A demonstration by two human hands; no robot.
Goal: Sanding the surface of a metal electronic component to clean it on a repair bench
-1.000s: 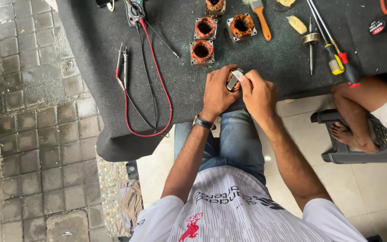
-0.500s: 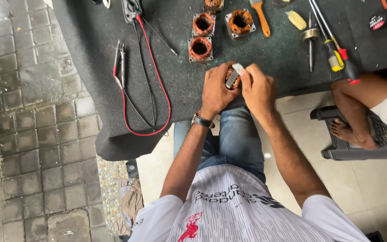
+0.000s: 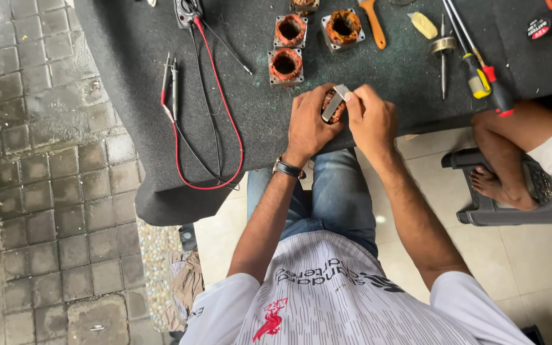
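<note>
1. Both hands have barely shifted over the last second; they stay together at the near edge of the dark felt-covered table (image 3: 129, 96).
2. Left hand (image 3: 306, 124), wearing a wristwatch, is wrapped around a small square metal motor stator with copper-coloured windings (image 3: 331, 102).
3. Right hand (image 3: 373, 118) pinches a flat grey strip (image 3: 335, 102) against that stator.
4. Three similar copper-wound stators (image 3: 285, 64) lie further back, untouched; judging by that, most work remains.
5. Red and black meter leads (image 3: 172, 86) lie to the left.

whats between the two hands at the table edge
In the head view, a small copper-wound motor stator with a grey metal frame sits between the left hand and right hand, gripped by both.
</note>
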